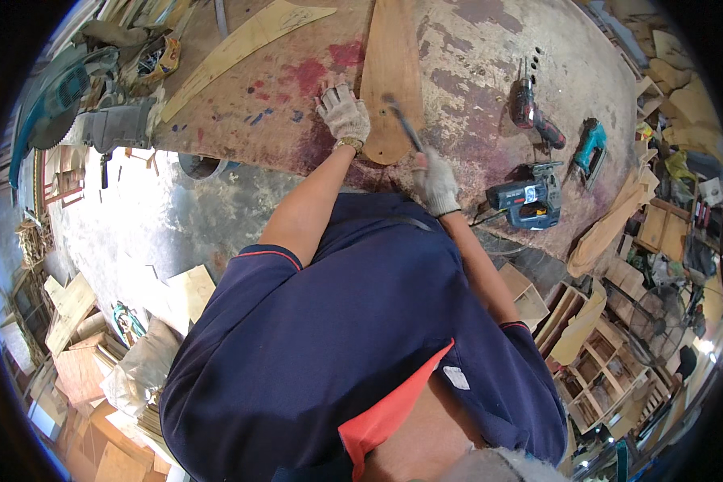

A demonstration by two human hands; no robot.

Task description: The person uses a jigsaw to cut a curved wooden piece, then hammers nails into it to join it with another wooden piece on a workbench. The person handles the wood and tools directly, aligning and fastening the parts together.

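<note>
Left hand [345, 118] is lying open, palm down, fingers spread, on the worktop [470, 96] at the left side of the long wooden board [390, 60], whose rounded end is sitting close to the worktop's near edge. Right hand [437, 186] is gripping a hammer-like tool [410, 131], blurred, its head showing over the board. Right of that, the drill [524, 108] is lying farther in, the jigsaw [528, 197] is sitting by the near edge, and the teal power tool [592, 147] is lying toward the right edge.
</note>
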